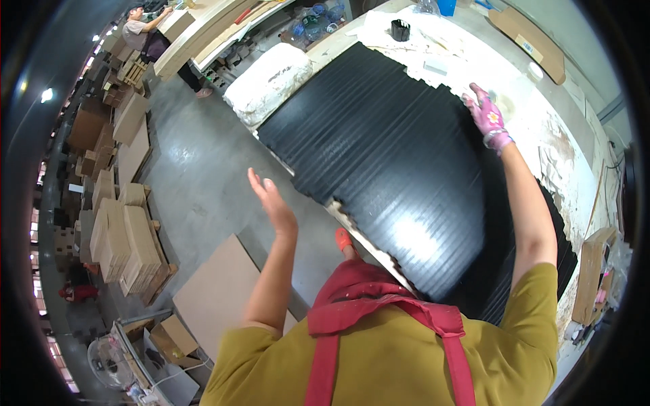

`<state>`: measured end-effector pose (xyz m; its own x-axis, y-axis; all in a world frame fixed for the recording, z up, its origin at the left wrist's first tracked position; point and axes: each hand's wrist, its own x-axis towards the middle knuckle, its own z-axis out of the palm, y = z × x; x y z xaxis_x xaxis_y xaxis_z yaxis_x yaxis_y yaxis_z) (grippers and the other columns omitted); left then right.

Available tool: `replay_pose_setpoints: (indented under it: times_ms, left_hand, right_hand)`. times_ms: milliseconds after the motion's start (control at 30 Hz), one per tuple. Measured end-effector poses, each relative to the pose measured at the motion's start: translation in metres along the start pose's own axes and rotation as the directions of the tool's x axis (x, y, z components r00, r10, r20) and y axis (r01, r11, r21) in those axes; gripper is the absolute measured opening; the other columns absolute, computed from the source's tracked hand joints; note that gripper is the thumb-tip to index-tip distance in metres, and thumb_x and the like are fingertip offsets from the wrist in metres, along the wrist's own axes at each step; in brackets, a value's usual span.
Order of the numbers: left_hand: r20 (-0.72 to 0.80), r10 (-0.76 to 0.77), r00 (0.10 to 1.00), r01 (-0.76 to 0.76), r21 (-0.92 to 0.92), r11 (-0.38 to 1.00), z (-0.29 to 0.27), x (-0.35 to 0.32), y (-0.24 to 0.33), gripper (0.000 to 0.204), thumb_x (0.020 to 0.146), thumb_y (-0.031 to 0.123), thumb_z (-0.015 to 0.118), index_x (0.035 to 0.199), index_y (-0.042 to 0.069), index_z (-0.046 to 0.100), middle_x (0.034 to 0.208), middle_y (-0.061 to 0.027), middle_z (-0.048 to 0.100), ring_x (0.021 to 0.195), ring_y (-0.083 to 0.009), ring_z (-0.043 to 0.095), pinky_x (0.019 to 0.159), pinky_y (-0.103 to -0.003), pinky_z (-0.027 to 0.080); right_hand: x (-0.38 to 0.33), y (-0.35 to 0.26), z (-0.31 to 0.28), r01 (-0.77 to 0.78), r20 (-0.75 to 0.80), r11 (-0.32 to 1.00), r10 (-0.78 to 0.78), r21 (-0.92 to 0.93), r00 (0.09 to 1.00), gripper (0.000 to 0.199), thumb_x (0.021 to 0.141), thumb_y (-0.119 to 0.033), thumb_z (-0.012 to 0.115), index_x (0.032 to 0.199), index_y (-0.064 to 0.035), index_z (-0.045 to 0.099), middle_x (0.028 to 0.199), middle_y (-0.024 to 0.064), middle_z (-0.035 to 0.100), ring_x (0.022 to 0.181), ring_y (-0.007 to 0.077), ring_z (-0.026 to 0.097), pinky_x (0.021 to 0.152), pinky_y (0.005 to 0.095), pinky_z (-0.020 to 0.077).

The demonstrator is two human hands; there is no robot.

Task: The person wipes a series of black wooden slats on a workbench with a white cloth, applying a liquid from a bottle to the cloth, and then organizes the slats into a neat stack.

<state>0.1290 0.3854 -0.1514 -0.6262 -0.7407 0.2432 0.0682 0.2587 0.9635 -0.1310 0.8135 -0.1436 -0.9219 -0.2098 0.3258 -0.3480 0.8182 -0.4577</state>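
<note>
1. A person in a mustard shirt and red apron (379, 318) leans over a large black ribbed sheet (379, 155) lying on a paint-stained white tabletop (542, 128).
2. The right hand (489, 116), in a pink flowered glove, rests on the sheet's far edge; whether its grip is closed on the edge cannot be told.
3. The left hand (274, 203) is bare, open and empty, raised in the air beyond the sheet's near edge, above the grey floor (196, 169).
4. Risk: with one hand on it, the sheet could slide off the near edge.
5. Risk: the long reach could tip the person's balance.
6. Risk: the jagged near corner (345, 216) could scrape the bare hand.
</note>
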Motion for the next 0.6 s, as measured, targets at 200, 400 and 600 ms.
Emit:
replay_pose_setpoints:
  times_ms: [200,400,600]
  left_hand:
    - [0.146,0.093,0.985,-0.091,-0.02,0.996,0.043,0.008,-0.029,0.054,0.102,0.022,0.037,0.149,-0.002,0.027,0.157,-0.0174,0.024,0.146,-0.0284,0.022,0.119,-0.039,0.015]
    - [0.209,0.076,0.975,-0.09,0.056,0.994,0.026,0.016,-0.028,0.055,0.102,0.027,0.035,0.151,0.004,0.024,0.159,-0.0113,0.02,0.148,-0.0274,0.017,0.117,-0.045,0.015]
    - [0.148,0.179,0.973,-0.214,0.27,0.939,0.002,0.12,-0.029,0.053,0.1,0.016,0.043,0.15,0.006,0.029,0.156,-0.0119,0.025,0.145,-0.0253,0.022,0.115,-0.042,0.019]
  right_hand:
    - [0.07,-0.029,0.068,-0.291,0.25,0.952,0.306,-0.097,0.919,0.06,0.097,-0.049,0.05,0.138,-0.0065,0.047,0.13,0.0233,0.057,0.121,0.0396,0.055,0.103,0.0403,0.0427]
    - [0.062,-0.07,0.069,-0.095,0.26,0.96,0.166,-0.265,0.951,0.053,0.095,-0.049,0.053,0.128,-0.0078,0.056,0.121,0.0232,0.062,0.106,0.0392,0.063,0.092,0.0452,0.0492]
    - [0.161,-0.119,0.104,0.325,0.015,0.932,-0.327,-0.162,0.945,0.043,0.096,-0.035,0.056,0.131,-0.0099,0.052,0.125,0.0206,0.059,0.108,0.0402,0.061,0.091,0.046,0.0499]
